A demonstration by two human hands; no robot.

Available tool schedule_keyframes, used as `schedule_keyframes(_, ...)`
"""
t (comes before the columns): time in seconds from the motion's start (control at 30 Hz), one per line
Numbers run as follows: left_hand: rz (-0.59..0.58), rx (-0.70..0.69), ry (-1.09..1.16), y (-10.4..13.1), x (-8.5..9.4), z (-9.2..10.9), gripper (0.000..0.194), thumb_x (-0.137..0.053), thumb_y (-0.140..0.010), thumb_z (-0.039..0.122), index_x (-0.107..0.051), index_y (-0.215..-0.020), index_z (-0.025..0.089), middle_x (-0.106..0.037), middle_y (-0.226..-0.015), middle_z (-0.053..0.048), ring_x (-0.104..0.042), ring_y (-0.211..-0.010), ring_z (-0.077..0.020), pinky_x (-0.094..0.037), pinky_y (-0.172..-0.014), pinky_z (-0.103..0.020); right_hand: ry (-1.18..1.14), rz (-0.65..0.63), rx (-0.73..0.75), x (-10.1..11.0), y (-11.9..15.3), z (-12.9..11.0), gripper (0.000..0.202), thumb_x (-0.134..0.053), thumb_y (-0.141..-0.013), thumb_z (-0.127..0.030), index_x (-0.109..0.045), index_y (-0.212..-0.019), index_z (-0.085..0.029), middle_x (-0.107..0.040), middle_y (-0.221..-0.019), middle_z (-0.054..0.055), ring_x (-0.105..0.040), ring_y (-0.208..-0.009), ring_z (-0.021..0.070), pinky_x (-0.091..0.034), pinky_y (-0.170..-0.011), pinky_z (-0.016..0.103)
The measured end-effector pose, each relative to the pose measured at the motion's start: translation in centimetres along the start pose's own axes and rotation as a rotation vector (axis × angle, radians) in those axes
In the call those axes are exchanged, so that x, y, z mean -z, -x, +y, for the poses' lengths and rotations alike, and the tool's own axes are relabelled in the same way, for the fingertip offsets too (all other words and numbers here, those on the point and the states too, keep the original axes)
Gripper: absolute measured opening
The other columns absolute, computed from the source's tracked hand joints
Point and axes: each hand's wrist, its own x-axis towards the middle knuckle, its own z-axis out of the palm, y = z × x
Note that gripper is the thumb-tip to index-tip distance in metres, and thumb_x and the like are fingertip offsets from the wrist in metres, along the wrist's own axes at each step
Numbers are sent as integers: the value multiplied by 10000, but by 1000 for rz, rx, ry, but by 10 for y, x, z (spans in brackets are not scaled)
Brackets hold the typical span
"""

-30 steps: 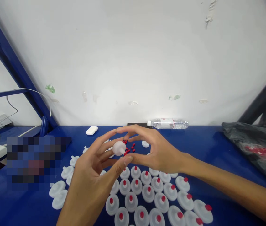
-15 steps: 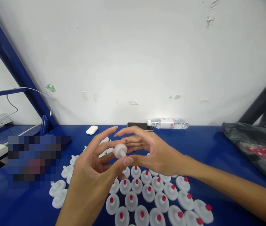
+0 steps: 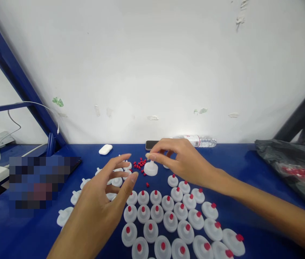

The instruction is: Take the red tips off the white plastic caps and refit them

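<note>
Between thumb and fingers, my right hand (image 3: pixel 179 158) pinches the stem of a white plastic cone (image 3: pixel 151 168), its wide round side down, above the blue table. My left hand (image 3: pixel 101 198) is open to the left of it, fingers and thumb apart, holding nothing. Small red caps (image 3: pixel 140 164) lie loose just left of the held cone. White cones with red tips (image 3: pixel 157 213) stand in rows in front of and right of my hands. Uncapped white cones (image 3: pixel 75 197) lie to the left, partly hidden by my left hand.
At the wall lie a white case (image 3: pixel 105 149), a black phone (image 3: pixel 152 144) and a clear bottle (image 3: pixel 206 141). A dark plastic bag (image 3: pixel 284 162) with red pieces is on the right. A blurred flat object (image 3: pixel 41 183) and a blue frame (image 3: pixel 31 90) are on the left.
My hands have moved apart. My left hand let go of the cone and shifted left and down. The right one turned the cone wide side down, uncovering the red caps.
</note>
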Motion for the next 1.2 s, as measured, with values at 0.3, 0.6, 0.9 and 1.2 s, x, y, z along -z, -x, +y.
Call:
schedule_keyframes(0.3,-63,69,-722,-10,22,-30,403,-426,-934,460,-682,-1156,242,-740,-1007,-77,-670,-942,-304,-480,-783,-415,334,-383,-117,-3,-1,47,210,-624,-953,-361,-791,-909,-241,-776,-857,19,-686,-713,173,-425,-598,277)
schedule_keyframes(0.6,-281,202,-897,-8,14,-24,334,-467,-937,354,-693,-1131,203,-739,-1097,-115,-680,-1034,-331,-466,-833,-435,617,-353,-57,-14,4,49,123,-652,-921,-268,-759,-948,-214,-745,-905,65,-641,-893,253,-424,-626,314)
schedule_keyframes(0.9,-312,167,-944,-7,7,-19,229,-463,-923,252,-686,-876,226,-744,-991,-77,-686,-956,-295,-418,-720,-366,579,-412,92,-37,5,65,111,-655,-954,-253,-750,-994,-211,-726,-919,50,-579,-927,242,-393,-773,365)
schedule_keyframes(1.2,-2,-50,-779,-6,1,-17,177,-322,-958,280,-437,-826,250,-691,-787,-30,-678,-676,-223,-393,-600,-309,514,-426,98,-35,5,66,125,-644,-959,-233,-724,-872,-188,-722,-817,48,-594,-857,226,-362,-750,357)
